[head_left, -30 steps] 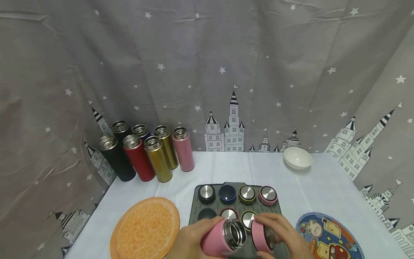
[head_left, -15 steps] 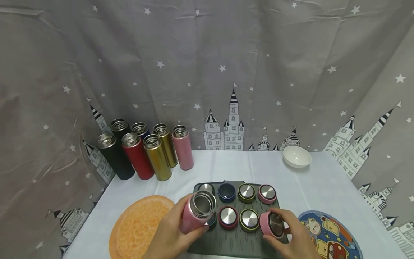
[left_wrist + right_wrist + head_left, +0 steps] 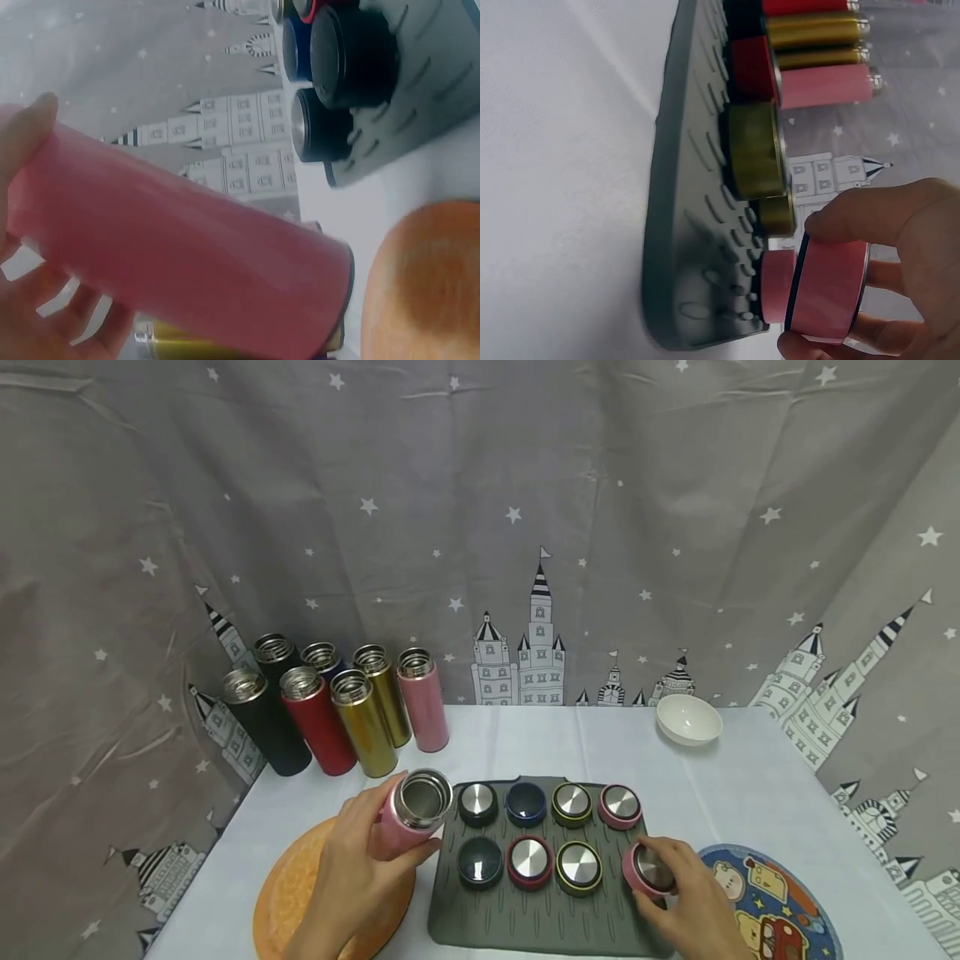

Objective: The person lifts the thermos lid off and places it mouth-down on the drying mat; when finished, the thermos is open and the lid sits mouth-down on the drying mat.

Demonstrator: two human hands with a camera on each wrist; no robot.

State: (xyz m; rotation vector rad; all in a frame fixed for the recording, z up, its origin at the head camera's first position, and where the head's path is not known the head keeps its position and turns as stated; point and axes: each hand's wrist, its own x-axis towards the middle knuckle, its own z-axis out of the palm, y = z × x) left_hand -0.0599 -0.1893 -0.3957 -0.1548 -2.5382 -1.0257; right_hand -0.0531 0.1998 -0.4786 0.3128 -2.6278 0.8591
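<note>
My left hand point(image 3: 347, 868) grips a lidless pink thermos bottle point(image 3: 393, 833), tilted, its steel mouth facing up toward the head camera. In the left wrist view the bottle's pink side point(image 3: 195, 240) fills the middle, with thumb and fingers round its upper end. My right hand point(image 3: 697, 897) pinches a pink lid point(image 3: 829, 289) between thumb and fingers, close over the right end of a grey ribbed mat point(image 3: 540, 931). Two rows of lids stand on the mat: black lids point(image 3: 480, 862), a blue lid point(image 3: 526, 804), a red-rimmed lid point(image 3: 529, 862), yellow-rimmed lids point(image 3: 578, 867) and another pink lid point(image 3: 619, 806).
Several open bottles stand at the back left, among them a black bottle point(image 3: 273, 731), a red bottle point(image 3: 324, 731), a gold bottle point(image 3: 371, 735) and a pink bottle point(image 3: 425, 710). A round orange mat point(image 3: 281, 893) lies left, a cartoon mat point(image 3: 780, 893) right. A white bowl point(image 3: 688, 720) sits behind.
The hands have moved apart. The left carried the pink bottle up and left, off the mat's front; the right moved the pink lid rightward and tilted its top upward.
</note>
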